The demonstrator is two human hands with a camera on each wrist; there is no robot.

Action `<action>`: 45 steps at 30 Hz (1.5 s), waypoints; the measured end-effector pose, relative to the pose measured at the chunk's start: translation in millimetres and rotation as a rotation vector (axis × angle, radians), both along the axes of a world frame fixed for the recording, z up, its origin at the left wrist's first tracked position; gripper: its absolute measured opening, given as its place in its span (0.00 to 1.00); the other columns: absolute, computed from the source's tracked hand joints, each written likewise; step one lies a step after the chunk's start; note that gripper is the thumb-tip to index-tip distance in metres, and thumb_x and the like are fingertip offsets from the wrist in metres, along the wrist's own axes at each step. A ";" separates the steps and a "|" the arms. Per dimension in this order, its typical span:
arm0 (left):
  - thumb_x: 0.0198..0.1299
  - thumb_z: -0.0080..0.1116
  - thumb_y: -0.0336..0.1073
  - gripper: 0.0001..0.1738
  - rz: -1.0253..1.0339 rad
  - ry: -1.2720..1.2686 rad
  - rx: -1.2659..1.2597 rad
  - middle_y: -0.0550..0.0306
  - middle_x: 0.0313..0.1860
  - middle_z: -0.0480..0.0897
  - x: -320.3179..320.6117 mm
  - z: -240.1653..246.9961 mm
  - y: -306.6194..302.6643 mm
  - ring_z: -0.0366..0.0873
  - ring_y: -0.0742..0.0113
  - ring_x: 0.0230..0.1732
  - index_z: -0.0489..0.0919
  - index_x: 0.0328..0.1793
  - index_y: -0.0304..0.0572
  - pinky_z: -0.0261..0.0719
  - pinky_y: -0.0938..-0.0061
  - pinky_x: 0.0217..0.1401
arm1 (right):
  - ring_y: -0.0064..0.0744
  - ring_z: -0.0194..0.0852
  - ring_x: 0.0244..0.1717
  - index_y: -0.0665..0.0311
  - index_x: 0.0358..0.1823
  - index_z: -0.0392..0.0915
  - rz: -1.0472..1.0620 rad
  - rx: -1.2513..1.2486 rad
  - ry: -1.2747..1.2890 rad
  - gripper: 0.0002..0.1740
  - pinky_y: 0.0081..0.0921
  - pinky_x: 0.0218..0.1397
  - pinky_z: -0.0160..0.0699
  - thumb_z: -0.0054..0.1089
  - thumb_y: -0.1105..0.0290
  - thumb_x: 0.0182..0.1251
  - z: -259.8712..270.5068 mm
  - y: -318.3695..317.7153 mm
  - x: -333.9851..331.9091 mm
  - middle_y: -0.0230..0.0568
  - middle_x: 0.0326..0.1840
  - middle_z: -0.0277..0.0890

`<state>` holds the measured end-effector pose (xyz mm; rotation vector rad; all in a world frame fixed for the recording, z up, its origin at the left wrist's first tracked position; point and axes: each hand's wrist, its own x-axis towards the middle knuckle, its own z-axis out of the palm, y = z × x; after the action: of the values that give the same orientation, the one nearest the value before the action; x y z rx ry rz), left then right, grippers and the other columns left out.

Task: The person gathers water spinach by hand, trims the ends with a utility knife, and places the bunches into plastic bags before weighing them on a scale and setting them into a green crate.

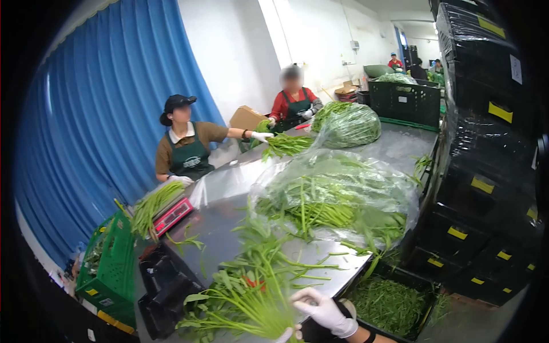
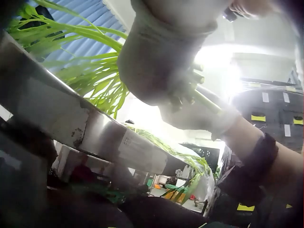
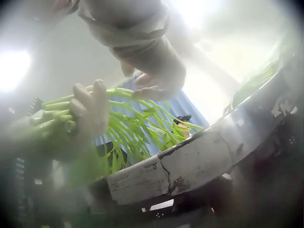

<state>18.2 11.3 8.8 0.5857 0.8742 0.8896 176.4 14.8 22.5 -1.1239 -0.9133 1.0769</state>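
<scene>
A bunch of long-stemmed leafy greens (image 1: 260,308) lies over the near edge of the metal table, leaves pointing away from me. My gloved left hand (image 3: 90,111) grips it close to the cut stem ends; only a little of this hand (image 1: 289,334) shows at the bottom of the head view. My gloved right hand (image 1: 326,311) is just to the right of the stems. In the right wrist view the right hand (image 3: 154,71) has its fingers loosely bent, thumb apart from them, fingertips right at the upper stems. More loose greens (image 1: 229,280) lie under and beyond the bunch.
A large plastic bag of greens (image 1: 337,200) occupies the table's middle. Left stand a red scale (image 1: 171,217) loaded with stems and a green crate (image 1: 108,268). A black crate of trimmings (image 1: 389,303) and stacked black crates (image 1: 480,143) are at right. Two people work across the table.
</scene>
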 end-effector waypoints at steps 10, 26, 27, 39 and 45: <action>0.67 0.52 0.40 0.12 0.038 0.033 -0.044 0.59 0.23 0.74 11.7 -15.5 -3.7 0.72 0.70 0.22 0.75 0.40 0.37 0.72 0.77 0.24 | 0.14 0.69 0.31 0.64 0.35 0.72 -0.156 0.272 -0.125 0.05 0.16 0.34 0.70 0.59 0.72 0.65 -3.1 -3.6 -9.7 0.28 0.27 0.71; 0.54 0.63 0.25 0.04 0.037 0.115 0.060 0.61 0.24 0.78 11.9 -3.7 6.0 0.73 0.74 0.22 0.80 0.36 0.36 0.70 0.81 0.23 | 0.39 0.76 0.47 0.67 0.36 0.78 0.171 -0.026 -0.436 0.08 0.33 0.48 0.74 0.64 0.72 0.58 7.4 -1.4 6.8 0.45 0.44 0.78; 0.54 0.63 0.24 0.05 0.038 0.106 0.048 0.61 0.24 0.78 8.7 -2.6 4.9 0.73 0.73 0.21 0.79 0.36 0.37 0.70 0.81 0.23 | 0.39 0.76 0.47 0.67 0.36 0.78 0.185 -0.027 -0.433 0.08 0.33 0.48 0.74 0.64 0.72 0.58 3.7 1.0 4.8 0.45 0.44 0.78; 0.60 0.57 0.28 0.12 -0.095 -0.228 -0.008 0.58 0.31 0.77 -2.1 -7.0 1.1 0.73 0.71 0.25 0.75 0.50 0.35 0.75 0.76 0.28 | 0.21 0.65 0.25 0.60 0.20 0.69 -0.495 0.396 0.247 0.13 0.20 0.31 0.65 0.50 0.73 0.64 -10.6 -3.4 2.1 0.30 0.23 0.68; 0.49 0.65 0.17 0.12 -0.016 0.070 0.180 0.58 0.30 0.80 0.1 -3.2 8.0 0.73 0.72 0.22 0.79 0.40 0.35 0.71 0.80 0.23 | 0.29 0.68 0.49 0.63 0.49 0.72 -0.551 0.230 0.313 0.16 0.28 0.56 0.68 0.52 0.60 0.68 13.6 -10.9 12.5 0.37 0.48 0.72</action>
<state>18.3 19.4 5.5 0.7832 0.8562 0.9439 188.9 3.9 36.1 -0.9063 -0.4256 0.6473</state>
